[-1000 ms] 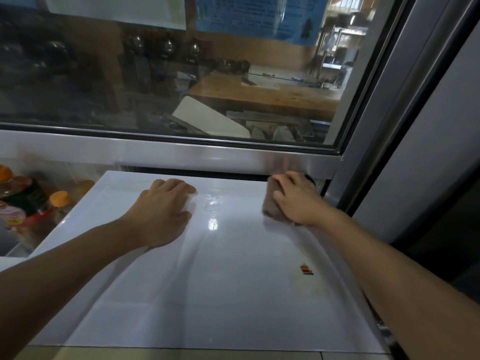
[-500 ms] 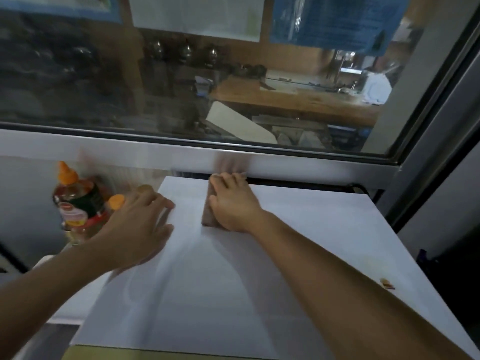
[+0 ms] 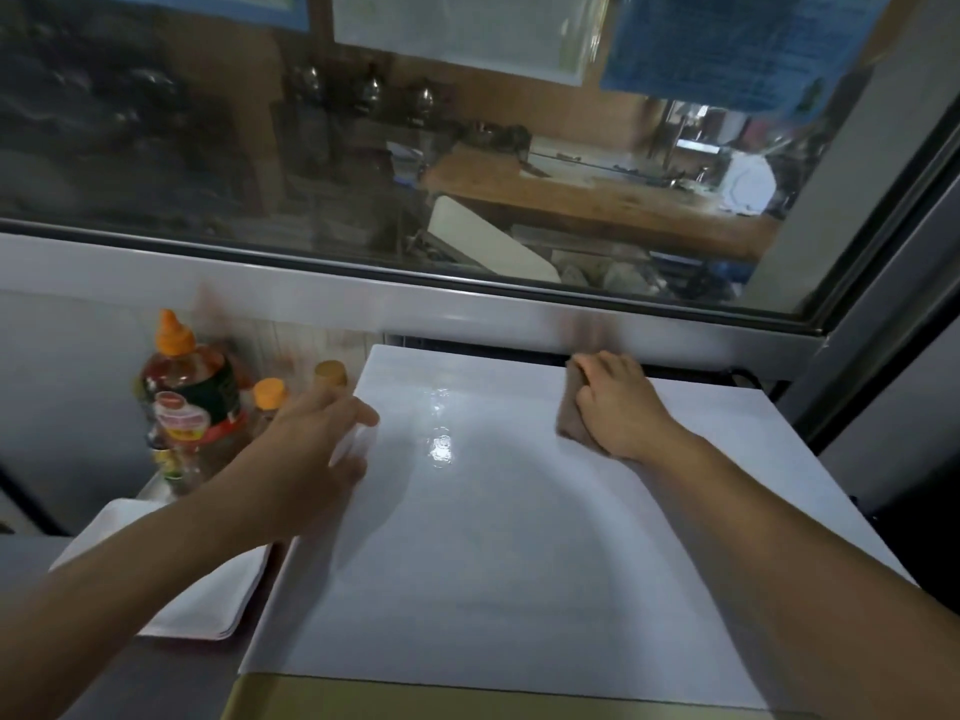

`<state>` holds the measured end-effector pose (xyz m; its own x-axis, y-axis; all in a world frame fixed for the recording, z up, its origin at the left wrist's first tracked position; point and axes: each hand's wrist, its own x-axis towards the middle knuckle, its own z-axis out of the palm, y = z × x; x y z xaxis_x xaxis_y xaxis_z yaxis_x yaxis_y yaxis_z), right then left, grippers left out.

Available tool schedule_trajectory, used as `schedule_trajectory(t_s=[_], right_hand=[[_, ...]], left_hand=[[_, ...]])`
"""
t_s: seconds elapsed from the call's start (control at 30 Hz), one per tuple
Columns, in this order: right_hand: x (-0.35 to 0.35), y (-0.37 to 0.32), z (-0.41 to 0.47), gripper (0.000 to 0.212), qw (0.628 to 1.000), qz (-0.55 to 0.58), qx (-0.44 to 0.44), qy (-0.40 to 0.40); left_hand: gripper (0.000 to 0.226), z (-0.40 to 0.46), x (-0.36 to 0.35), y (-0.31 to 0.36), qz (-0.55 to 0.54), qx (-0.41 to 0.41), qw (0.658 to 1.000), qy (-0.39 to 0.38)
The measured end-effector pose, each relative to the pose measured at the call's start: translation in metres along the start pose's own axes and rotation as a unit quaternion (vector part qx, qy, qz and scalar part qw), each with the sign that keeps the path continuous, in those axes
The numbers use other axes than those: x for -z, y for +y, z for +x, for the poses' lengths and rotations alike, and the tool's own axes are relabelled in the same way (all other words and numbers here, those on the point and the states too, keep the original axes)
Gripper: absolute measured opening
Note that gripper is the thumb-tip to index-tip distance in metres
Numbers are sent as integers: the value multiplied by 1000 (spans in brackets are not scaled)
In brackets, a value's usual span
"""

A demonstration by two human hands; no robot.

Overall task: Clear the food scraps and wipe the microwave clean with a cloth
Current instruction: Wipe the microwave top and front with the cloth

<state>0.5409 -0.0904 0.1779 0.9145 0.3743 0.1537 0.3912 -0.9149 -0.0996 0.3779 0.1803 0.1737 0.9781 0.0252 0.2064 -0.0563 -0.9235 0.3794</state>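
cloth (image 3: 570,418), brown and bunched, lies on the white top of the microwave (image 3: 493,537) near its back edge, just under the window frame (image 3: 467,304). the right hand (image 3: 618,413) presses down on it, and the fingers (image 3: 597,363) are curled over its far end, so the cloth shows only at their left side and under the palm. the left hand (image 3: 311,449) rests on the microwave's left edge, its fingers spread and fairly straight, holding nothing; it is blurred. a wet shine sits on the top between the two hands. left of the microwave, on the desk (image 3: 130,683), stand a sauce bottle (image 3: 189,402) with an orange cap and two smaller capped bottles (image 3: 270,402) just behind the left hand. a white tray (image 3: 208,595) lies near the left forearm.
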Motion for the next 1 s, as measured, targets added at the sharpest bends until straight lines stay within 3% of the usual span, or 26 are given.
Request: schedule_trajectory(t_s=[0.1, 0.2, 0.37, 0.5, 0.6, 0.77, 1.0], right_hand=[[-20, -76, 23, 39, 996, 15, 82, -4], [-26, -125, 38, 39, 992, 55, 110, -11], [-12, -95, 19, 49, 981, 88, 171, -37], [0, -46, 3, 47, 993, 80, 85, -34], [0, -65, 11, 43, 994, 88, 56, -39], [-16, -140, 35, 45, 979, 122, 159, -33], [-19, -150, 21, 46, 959, 133, 247, -24]], left_hand=[[30, -2, -4, -1, -25, -1, 1000, 19], [31, -4, -5, -1, -27, -2, 999, 28], [40, -12, -2, 2, -63, 31, 997, 37], [46, -28, 1, 2, -112, 84, 990, 26], [43, -36, 3, 1, -151, 101, 983, 3], [41, -43, 3, 0, -197, 104, 975, 15], [43, -50, 4, 1, -211, 116, 970, 14]])
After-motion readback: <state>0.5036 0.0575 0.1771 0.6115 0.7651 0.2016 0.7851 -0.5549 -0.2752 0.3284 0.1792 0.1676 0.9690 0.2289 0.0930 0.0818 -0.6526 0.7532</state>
